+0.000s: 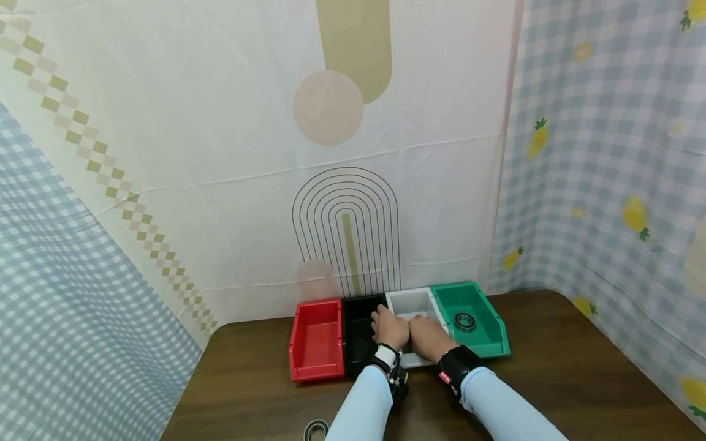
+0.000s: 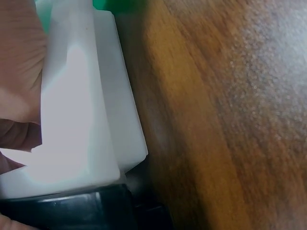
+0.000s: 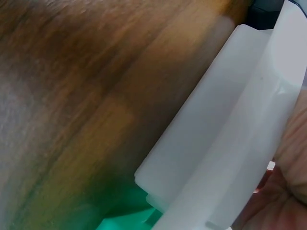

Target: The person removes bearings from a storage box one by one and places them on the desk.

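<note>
Red [image 1: 317,343], black [image 1: 358,334], white [image 1: 410,300] and green [image 1: 485,331] bins stand in a row at the back of a wooden table [image 1: 551,367]. My left hand [image 1: 390,329] and right hand [image 1: 427,338] lie side by side over the white bin, the left one partly over the black bin's edge. Their fingertips point down into the bin and are hidden. In the left wrist view my palm [image 2: 19,72] lies against the white bin's wall [image 2: 86,120]. The right wrist view has my hand [image 3: 288,182] beside the same bin [image 3: 225,124].
A metal bearing ring [image 1: 465,321] lies in the green bin. Another ring [image 1: 315,430] lies on the table near its front edge, left of my left sleeve. Patterned cloth walls close in the table at the back and both sides.
</note>
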### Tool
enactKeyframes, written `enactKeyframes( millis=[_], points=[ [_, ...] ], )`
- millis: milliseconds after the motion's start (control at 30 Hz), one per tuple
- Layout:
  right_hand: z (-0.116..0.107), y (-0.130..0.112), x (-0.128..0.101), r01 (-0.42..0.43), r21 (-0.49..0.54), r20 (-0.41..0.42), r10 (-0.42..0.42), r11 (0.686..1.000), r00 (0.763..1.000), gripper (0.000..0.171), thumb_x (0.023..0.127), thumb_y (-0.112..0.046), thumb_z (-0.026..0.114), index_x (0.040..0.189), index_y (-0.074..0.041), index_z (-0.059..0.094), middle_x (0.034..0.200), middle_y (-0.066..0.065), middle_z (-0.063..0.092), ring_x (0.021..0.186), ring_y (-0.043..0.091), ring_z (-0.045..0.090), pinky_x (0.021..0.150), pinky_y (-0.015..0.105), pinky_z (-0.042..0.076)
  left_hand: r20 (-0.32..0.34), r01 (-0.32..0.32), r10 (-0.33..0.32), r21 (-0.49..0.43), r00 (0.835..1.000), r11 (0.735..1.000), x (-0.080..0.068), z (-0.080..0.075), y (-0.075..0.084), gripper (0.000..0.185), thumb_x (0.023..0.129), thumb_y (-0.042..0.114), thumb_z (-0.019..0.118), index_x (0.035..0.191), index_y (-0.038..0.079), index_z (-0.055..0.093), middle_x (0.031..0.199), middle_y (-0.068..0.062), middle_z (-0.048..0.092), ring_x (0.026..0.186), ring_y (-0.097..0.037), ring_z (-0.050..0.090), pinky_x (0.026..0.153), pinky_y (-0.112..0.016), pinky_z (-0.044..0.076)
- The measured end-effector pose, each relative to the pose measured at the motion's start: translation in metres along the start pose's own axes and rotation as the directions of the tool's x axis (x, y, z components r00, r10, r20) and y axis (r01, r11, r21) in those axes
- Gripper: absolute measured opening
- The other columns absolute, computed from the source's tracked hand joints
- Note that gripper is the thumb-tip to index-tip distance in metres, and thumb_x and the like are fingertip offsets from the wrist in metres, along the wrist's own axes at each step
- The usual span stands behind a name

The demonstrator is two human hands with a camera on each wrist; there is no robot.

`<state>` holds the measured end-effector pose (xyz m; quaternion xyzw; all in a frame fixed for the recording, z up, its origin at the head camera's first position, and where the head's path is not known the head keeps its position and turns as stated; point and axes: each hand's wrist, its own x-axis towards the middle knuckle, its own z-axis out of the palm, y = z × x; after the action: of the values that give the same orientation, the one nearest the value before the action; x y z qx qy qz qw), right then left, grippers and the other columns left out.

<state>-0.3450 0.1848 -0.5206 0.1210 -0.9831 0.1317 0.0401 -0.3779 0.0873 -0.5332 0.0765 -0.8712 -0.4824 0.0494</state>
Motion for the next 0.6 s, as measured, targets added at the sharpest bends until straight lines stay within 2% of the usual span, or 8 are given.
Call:
enactKeyframes(
  millis=[267, 433, 600],
  points=[
    [0.0, -0.004, 0.0, 0.023, -0.01, -0.028, -0.023, 1.0, 0.999, 0.014, 0.094, -0.002, 0.071, 0.081, -0.008, 0.073, 0.086, 0.011, 0.072, 0.083, 0.026, 0.063, 0.08, 0.046, 0.055, -0.037, -0.023, 0.023, 0.0, 0.999, 1.0, 0.001, -0.001, -0.003, 0.052, 0.095, 0.006, 0.062, 0.145, -0.006, 0.051, 0.139, -0.033, 0.054, 0.121, -0.052, 0.055, 0.096, -0.077, 0.046],
    [0.001, -0.006, -0.003, 0.03, -0.047, -0.09, -0.035, 0.998, 0.995, 0.007, 0.094, 0.001, 0.069, 0.092, -0.003, 0.075, 0.091, 0.016, 0.072, 0.09, 0.032, 0.065, 0.088, 0.05, 0.056, -0.039, -0.007, 0.007, -0.01, 0.999, 1.0, 0.002, 0.0, -0.003, 0.051, 0.099, 0.008, 0.06, 0.147, -0.006, 0.05, 0.141, -0.033, 0.053, 0.126, -0.053, 0.054, 0.098, -0.077, 0.045],
    [0.002, -0.007, -0.011, 0.036, -0.117, -0.154, -0.054, 0.992, 0.987, 0.009, 0.095, 0.002, 0.07, 0.102, 0.003, 0.074, 0.099, 0.02, 0.069, 0.098, 0.036, 0.065, 0.096, 0.053, 0.055, -0.023, 0.005, -0.005, -0.022, 1.0, 1.0, 0.0, -0.001, 0.0, 0.049, 0.103, 0.01, 0.058, 0.149, -0.005, 0.048, 0.141, -0.031, 0.053, 0.128, -0.052, 0.053, 0.1, -0.076, 0.045]
  ],
)
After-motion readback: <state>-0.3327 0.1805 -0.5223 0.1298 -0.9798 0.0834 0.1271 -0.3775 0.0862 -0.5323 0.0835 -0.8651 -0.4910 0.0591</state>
